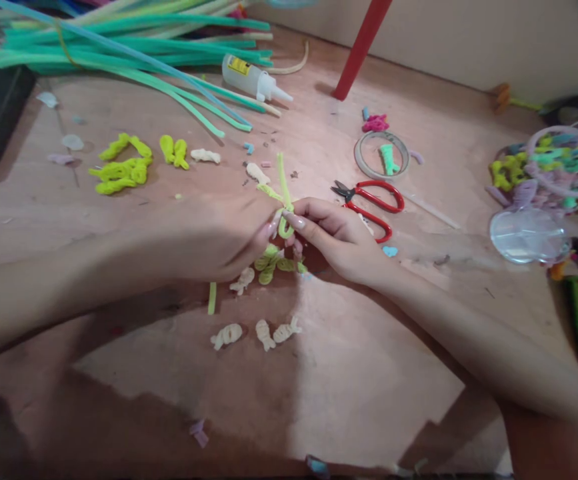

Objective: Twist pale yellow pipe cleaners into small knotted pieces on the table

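Observation:
Both hands meet near the middle of the view, pinching a pale yellow-green pipe cleaner bent into a small loop, with one straight end pointing up. My left hand is closed on its left side, most of those fingers hidden behind the back of the hand. From the right, my right hand grips the loop between thumb and fingers. Just below the hands lie yellow-green twisted pieces and a cream twisted piece. Several more cream pieces rest closer to me.
Red-handled scissors lie right of my hands, beside a tape ring. A glue bottle and a bundle of green pipe cleaners are at the back. Bright yellow pieces lie left; a clear container stands right, near a red post.

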The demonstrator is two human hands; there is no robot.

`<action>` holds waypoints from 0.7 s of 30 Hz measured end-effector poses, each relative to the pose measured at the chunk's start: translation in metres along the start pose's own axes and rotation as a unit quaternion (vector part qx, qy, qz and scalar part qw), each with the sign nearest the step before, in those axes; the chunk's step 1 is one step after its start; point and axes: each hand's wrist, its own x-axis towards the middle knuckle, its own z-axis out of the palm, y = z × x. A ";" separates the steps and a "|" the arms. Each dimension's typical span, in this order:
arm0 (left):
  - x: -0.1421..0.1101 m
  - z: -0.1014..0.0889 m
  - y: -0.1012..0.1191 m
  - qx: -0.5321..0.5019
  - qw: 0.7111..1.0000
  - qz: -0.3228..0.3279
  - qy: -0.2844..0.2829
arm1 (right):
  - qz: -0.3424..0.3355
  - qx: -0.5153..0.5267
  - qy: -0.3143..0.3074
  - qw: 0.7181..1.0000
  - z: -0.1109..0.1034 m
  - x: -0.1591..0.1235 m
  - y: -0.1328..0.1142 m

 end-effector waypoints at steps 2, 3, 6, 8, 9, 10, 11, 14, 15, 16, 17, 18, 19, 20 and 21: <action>0.005 -0.011 0.004 0.077 0.996 0.041 -0.025 | 0.004 0.013 -0.012 1.000 0.000 -0.001 -0.002; 0.007 -0.014 0.006 0.069 0.996 0.040 -0.028 | 0.007 0.015 -0.018 1.000 0.000 -0.002 -0.002; 0.008 -0.011 0.009 -0.043 0.998 0.015 -0.044 | 0.004 0.014 -0.025 1.000 0.001 -0.003 -0.003; 0.005 -0.002 0.009 -0.101 0.993 -0.011 -0.055 | -0.004 0.013 -0.030 0.999 0.001 -0.004 -0.004; 0.003 0.002 0.008 -0.120 0.991 -0.020 -0.060 | -0.007 0.014 -0.032 0.999 0.001 -0.004 -0.004; 0.002 0.006 0.007 -0.134 0.989 -0.023 -0.061 | -0.007 0.015 -0.035 0.999 0.002 -0.004 -0.005; 0.000 0.009 0.005 -0.140 0.988 -0.022 -0.059 | -0.004 0.016 -0.038 0.999 0.002 -0.004 -0.005; -0.002 0.012 0.001 -0.110 0.993 -0.011 -0.044 | 0.005 0.020 -0.039 0.999 0.004 -0.004 -0.006; -0.002 0.012 0.001 -0.098 0.995 -0.007 -0.037 | 0.006 0.019 -0.038 0.999 0.004 -0.004 -0.006; -0.001 0.012 0.000 -0.089 0.995 -0.006 -0.033 | 0.006 0.017 -0.037 0.999 0.005 -0.004 -0.005; -0.001 0.013 -0.001 -0.086 0.996 -0.005 -0.031 | 0.003 0.015 -0.036 0.999 0.005 -0.004 -0.005; -0.001 0.013 -0.001 -0.087 0.996 -0.003 -0.028 | 0.002 0.010 -0.035 0.999 0.005 -0.004 -0.004; -0.001 0.014 -0.002 -0.086 0.996 -0.002 -0.025 | 0.001 0.003 -0.035 0.999 0.005 -0.004 -0.003; 0.000 0.015 -0.002 -0.082 0.996 0.001 -0.021 | 0.000 -0.003 -0.036 0.999 0.005 -0.004 -0.002; 0.000 0.015 -0.003 -0.074 0.997 0.009 -0.019 | -0.001 -0.008 -0.038 0.999 0.004 -0.004 -0.002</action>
